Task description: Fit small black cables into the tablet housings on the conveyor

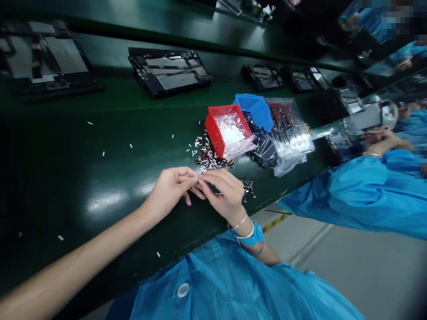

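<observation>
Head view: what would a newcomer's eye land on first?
The red bin of white bits and the blue bin just beyond it stand out on the dark green table. Nearer the camera, the left hand and right hand meet fingertip to fingertip beside a pile of small wired parts.

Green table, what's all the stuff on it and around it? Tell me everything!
table: one, dark green, across the view.
red bin: one, red, mid-table, white bits inside.
blue bin: one, blue, behind the red bin.
plastic bags: a few, clear, right of the bins.
wire pile: one, dark, before the red bin.
opened devices: at least four, black, far side.
co-worker's sleeve: one, blue, right.
left hand: one, bare, fingertips meeting the right hand's.
right hand: one, blue wristband, near the table edge.
</observation>
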`<state>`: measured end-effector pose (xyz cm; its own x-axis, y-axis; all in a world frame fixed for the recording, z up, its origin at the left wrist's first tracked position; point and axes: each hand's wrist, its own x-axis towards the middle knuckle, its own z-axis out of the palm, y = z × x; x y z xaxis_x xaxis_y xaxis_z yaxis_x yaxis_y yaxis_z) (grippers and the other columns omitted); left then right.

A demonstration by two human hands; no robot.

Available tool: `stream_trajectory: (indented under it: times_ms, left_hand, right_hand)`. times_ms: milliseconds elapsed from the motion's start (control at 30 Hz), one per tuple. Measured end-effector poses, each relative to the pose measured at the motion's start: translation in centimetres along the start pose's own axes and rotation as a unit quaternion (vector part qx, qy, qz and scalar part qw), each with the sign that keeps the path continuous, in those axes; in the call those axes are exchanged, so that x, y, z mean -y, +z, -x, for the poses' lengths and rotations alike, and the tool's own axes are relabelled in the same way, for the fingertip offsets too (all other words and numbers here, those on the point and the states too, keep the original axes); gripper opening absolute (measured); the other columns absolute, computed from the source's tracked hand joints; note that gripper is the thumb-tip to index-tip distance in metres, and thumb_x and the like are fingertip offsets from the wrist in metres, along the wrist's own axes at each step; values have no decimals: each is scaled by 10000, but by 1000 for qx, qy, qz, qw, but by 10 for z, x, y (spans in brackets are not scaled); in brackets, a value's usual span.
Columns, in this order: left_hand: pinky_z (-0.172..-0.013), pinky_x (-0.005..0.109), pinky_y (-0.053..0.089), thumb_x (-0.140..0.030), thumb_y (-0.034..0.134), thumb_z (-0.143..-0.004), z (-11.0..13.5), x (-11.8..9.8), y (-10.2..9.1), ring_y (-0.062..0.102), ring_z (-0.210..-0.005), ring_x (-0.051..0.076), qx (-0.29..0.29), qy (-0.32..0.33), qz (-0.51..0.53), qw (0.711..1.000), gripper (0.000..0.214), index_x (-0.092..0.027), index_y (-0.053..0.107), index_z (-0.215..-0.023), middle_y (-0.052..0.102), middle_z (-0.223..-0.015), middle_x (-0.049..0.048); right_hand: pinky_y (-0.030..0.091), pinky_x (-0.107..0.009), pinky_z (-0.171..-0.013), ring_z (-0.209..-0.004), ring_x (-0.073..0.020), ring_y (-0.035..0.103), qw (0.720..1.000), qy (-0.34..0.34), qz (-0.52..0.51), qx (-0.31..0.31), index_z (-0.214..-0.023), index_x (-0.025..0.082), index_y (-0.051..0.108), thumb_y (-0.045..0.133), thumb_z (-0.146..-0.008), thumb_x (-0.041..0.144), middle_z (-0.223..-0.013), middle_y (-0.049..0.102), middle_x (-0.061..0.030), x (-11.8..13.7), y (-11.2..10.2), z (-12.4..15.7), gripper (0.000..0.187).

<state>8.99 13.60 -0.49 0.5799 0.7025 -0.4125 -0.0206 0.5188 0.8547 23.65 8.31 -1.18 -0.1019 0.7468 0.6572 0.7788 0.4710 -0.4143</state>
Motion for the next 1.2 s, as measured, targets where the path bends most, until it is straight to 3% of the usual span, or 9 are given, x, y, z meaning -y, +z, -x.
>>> stream_trajectory:
  times_ms: [233,533,667,867,933,1033,1100,1200]
  left_hand:
    - [-464,203,541,-336,799,-556,3,-6,3,691,-696,212,-34,-9,-2,999,297,-146,686,-754,720,-799,82]
    - [-474,207,573,-344,873,-396,5,-9,8,679,-655,205,-105,-20,-50,993,327,-215,712,-649,718,-736,12]
    - [-510,242,600,-392,869,-411,6,-10,10,689,-657,226,-106,-14,-87,990,316,-246,721,-649,730,-747,-4]
    - [-514,298,608,-451,841,-460,2,-9,4,712,-722,289,-106,13,-105,989,348,-229,705,-689,746,-792,42]
    - [-534,281,601,-444,841,-515,2,-12,1,716,-814,297,-88,10,-90,992,404,-180,684,-778,748,-861,86]
    - [-551,258,583,-418,817,-606,5,-16,-2,712,-872,289,-75,15,-61,995,458,-123,643,-911,735,-945,145]
    - [-549,259,576,-393,809,-627,7,-19,-4,717,-844,281,-76,23,-44,996,463,-107,624,-941,727,-971,168]
    - [-520,243,555,-370,800,-636,6,-22,-8,722,-806,267,-66,28,-20,997,435,-100,613,-921,722,-975,185]
  right_hand:
    - [563,-237,-694,-744,-105,681,999,-1,26,-24,-806,160,683,568,-888,172,-783,745,-46,-5,3,1,141]
    - [534,-191,-746,-784,-76,674,995,-11,94,-6,-788,175,694,512,-932,254,-829,752,-13,-3,3,4,245]
    - [525,-196,-694,-726,-81,661,993,-19,118,-22,-751,182,682,514,-916,235,-790,746,6,-3,3,6,242]
    - [520,-211,-659,-688,-90,649,990,-37,135,23,-714,196,661,513,-885,202,-770,738,11,-4,1,-1,227]
    - [522,-213,-667,-695,-94,652,991,-37,130,-17,-727,197,667,497,-889,181,-760,735,6,-13,-9,-11,236]
    - [534,-266,-760,-798,-121,668,980,61,165,-90,-840,203,693,471,-902,162,-841,744,-23,-45,-30,-34,235]
    - [531,-304,-781,-850,-152,666,966,115,216,-79,-865,200,706,477,-869,112,-883,742,-39,-71,-39,-48,245]
    - [524,-339,-743,-821,-194,649,962,123,239,-36,-783,182,721,544,-787,65,-874,740,-68,-91,-39,-60,212]
